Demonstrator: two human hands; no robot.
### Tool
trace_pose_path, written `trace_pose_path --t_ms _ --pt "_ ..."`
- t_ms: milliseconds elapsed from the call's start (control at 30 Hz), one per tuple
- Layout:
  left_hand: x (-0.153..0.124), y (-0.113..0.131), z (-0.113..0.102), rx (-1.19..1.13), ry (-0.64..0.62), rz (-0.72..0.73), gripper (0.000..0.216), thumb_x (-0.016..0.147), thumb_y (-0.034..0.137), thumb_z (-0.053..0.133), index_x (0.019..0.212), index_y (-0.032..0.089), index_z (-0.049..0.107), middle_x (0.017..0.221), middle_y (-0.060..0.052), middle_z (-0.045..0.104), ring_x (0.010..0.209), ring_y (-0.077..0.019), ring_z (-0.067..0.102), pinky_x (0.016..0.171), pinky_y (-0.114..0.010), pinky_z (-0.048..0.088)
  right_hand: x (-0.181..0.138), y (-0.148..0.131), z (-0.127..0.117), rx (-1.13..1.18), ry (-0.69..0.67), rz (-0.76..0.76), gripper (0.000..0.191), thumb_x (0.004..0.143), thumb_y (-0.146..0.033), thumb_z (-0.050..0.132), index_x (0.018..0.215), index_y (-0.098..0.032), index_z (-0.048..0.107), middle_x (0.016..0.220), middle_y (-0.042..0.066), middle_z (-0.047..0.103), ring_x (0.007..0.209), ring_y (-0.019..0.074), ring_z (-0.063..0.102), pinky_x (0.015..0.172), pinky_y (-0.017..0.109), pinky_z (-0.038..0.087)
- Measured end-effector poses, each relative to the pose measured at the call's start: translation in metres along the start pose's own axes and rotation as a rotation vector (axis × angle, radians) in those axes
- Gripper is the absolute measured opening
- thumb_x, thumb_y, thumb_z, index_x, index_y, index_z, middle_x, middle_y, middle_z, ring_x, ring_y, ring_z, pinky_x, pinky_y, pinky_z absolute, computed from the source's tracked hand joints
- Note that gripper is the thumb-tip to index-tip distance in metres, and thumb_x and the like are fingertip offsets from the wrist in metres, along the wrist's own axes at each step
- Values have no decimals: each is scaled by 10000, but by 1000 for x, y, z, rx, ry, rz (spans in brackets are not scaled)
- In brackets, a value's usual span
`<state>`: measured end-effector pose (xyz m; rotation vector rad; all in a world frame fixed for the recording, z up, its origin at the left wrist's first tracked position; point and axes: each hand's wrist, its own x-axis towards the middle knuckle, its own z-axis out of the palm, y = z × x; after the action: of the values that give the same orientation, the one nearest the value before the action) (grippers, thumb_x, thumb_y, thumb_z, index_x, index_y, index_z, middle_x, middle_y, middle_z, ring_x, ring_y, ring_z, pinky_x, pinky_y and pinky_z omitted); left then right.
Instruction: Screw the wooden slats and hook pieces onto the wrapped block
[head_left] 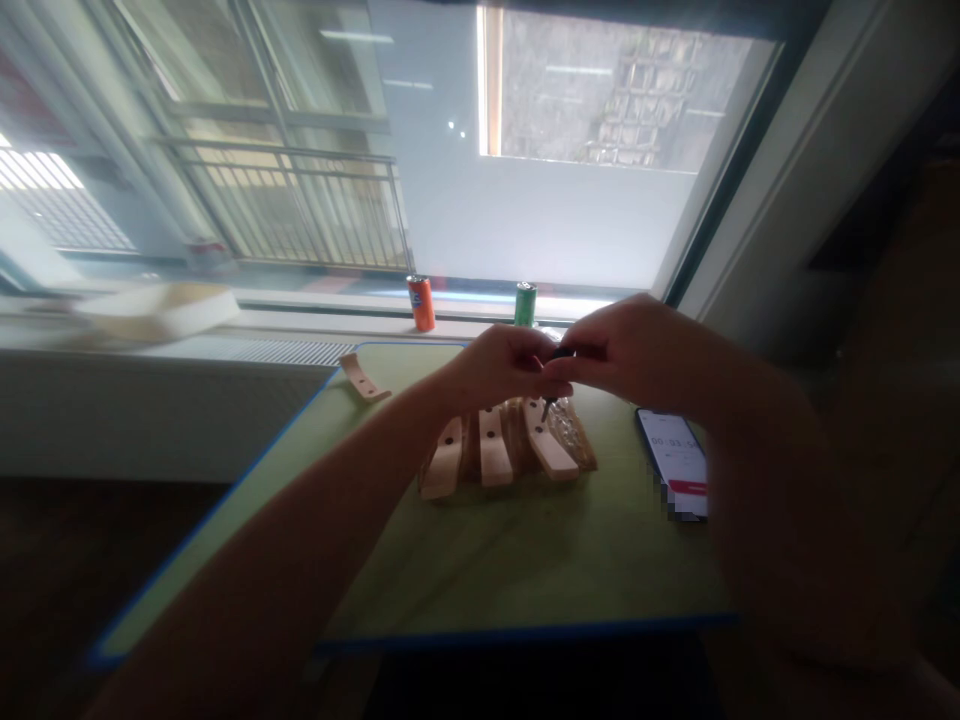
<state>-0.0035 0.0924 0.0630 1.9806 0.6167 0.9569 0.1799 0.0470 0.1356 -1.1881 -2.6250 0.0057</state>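
My left hand (506,362) and my right hand (622,350) meet above the table, fingers closed in a pinch around a slim dark tool (550,408). Its narrow tip points down at the rightmost of three pale curved wooden pieces (553,455); whether it touches the wood I cannot tell. The middle wooden piece (495,460) and the left wooden piece (444,472) lie beside it, partly under my left hand and wrist. Dark round spots, holes or screw heads, mark each piece. Beneath them lies a brown, shiny plastic-like wrapping (577,440).
Another curved wooden piece (361,380) lies at the table's far left corner. A phone (675,460) showing a timer is near my right forearm. An orange can (421,305), a green can (526,305) and a pale tray (161,312) stand by the window. The green table (525,570) has a blue edge.
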Motion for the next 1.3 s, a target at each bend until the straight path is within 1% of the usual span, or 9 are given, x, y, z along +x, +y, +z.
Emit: trace_pose_path --t_ms 300,733,833,900,967,1067,1100,1167,1300 --pt "-2 1 -3 84 -14 -78 171 634 289 739 726 158 676 623 2 649 572 -100 622 551 -223 516 1 5 5 20 -29 12 400 813 -531 500 864 -192 708 614 -7 594 482 70 435 518 252 277" --pt "-4 7 6 74 88 -6 239 610 350 753 730 158 677 629 -5 654 568 -106 614 535 -215 488 -3 4 -5 76 26 3 347 812 -487 515 813 -196 704 592 -18 582 491 75 434 530 261 312" --pt "-2 7 -8 -65 280 -15 321 723 456 639 797 145 672 638 -27 650 488 -77 570 467 -204 449 -8 2 -11 82 125 43 324 809 -467 524 800 -192 696 560 -15 571 461 82 443 495 264 321" --pt "0 7 -28 -144 581 -23 422 810 532 495 786 138 646 625 -40 631 428 -52 517 413 -189 398 -13 2 -15 107 244 75 275 806 -422 541 821 -194 694 557 -11 582 461 97 476 484 267 342" --pt "1 6 -52 -166 875 -32 434 821 555 462 781 149 612 611 -36 611 414 -45 484 387 -182 359 -17 4 -19 148 382 112 216 800 -361 559 868 -205 692 581 -5 609 481 117 523 494 273 377" --pt "-6 3 -85 7 1126 -106 361 822 517 456 834 178 579 700 -30 626 469 -59 506 407 -181 363 -19 9 -22 176 544 145 203 763 -298 603 940 -234 678 633 -2 643 526 142 576 520 283 426" --pt "-10 0 -94 149 1148 -170 313 824 468 464 874 181 579 762 -40 643 529 -75 545 450 -186 397 -18 12 -22 171 581 160 208 754 -286 610 946 -238 674 661 2 653 549 147 589 531 287 438" --pt "-23 -8 -107 564 1056 -384 246 826 344 454 963 185 583 900 -55 663 733 -120 615 615 -214 475 -13 18 -19 181 594 197 226 748 -284 607 957 -221 664 703 20 660 573 155 594 537 294 447" --pt "-60 -28 -117 789 1078 -539 302 767 216 491 1051 142 563 1143 -138 590 1109 -260 528 948 -360 391 0 35 -9 202 554 246 196 757 -263 558 916 -179 636 755 45 640 612 154 572 548 286 430"
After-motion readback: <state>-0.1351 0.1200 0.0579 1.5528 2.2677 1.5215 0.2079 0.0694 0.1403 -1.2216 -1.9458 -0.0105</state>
